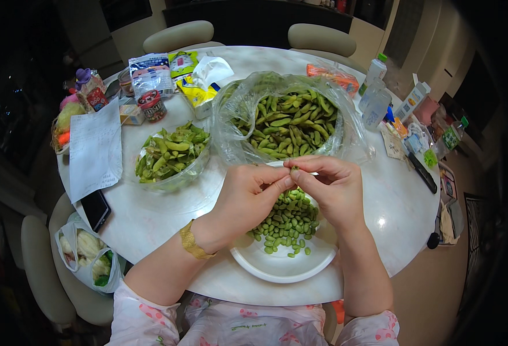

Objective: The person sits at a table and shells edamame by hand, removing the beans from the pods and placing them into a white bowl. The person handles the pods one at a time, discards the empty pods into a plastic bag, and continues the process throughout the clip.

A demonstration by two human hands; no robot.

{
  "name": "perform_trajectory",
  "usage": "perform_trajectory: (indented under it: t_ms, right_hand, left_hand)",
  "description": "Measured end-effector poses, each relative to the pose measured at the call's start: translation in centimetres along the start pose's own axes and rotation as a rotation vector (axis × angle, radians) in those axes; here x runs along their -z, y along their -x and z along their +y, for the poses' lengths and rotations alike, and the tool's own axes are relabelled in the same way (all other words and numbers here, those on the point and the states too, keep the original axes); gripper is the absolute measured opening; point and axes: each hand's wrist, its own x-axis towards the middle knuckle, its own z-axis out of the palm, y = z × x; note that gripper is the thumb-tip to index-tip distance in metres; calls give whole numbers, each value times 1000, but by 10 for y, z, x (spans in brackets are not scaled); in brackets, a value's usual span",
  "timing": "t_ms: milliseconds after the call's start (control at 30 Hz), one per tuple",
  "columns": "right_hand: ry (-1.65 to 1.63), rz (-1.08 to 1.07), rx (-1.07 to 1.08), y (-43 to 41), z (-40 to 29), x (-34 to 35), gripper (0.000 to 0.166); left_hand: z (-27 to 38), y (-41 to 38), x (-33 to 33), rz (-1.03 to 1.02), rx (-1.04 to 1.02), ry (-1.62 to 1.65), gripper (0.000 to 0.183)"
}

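My left hand (254, 190) and my right hand (334, 186) meet fingertip to fingertip, pinching one green edamame pod (295, 169) between them. Most of that pod is hidden by my fingers. Directly below is a white plate (275, 268) with a heap of shelled green beans (290, 220) on it. Beyond my hands, a clear plastic bag (232, 134) lies open, full of whole edamame pods (297, 121). To the left, a clear plastic bowl (184, 176) contains a pile of pods or empty hulls (171, 149); which of these cannot be told throughout.
A handwritten sheet (94, 147) and a dark phone (95, 209) lie at the table's left edge. Snack packets (151, 73) and a tissue pack (197, 93) stand at the back left. Along the right are bottles (372, 71), a small box (413, 101) and a black-handled knife (422, 173).
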Motion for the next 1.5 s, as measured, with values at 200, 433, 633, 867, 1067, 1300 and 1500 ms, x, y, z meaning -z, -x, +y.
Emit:
perform_trajectory:
  t_ms: [200, 433, 633, 867, 1067, 1300, 1500]
  right_hand:
    - [38, -11, 17, -1, 0, 2, 11]
    - [326, 20, 154, 0, -6, -1, 17]
    - [453, 30, 263, 0, -6, -4, 19]
    - [475, 63, 330, 2, -4, -8, 13]
    - [484, 47, 340, 2, -4, -9, 11]
    - [535, 32, 396, 4, -1, -13, 8]
    - [499, 36, 351, 5, -7, -13, 7]
  left_hand:
    - [5, 0, 5, -42, 81, -52, 19]
    - [2, -5, 11, -57, 172, 132, 26]
    - [4, -5, 10, -17, 225, 157, 23]
    - [4, -4, 10, -4, 239, 222, 17]
    - [0, -2, 12, -18, 267, 278, 14]
    - [2, -2, 10, 33, 232, 131, 11]
    - [-2, -6, 13, 92, 237, 7, 9]
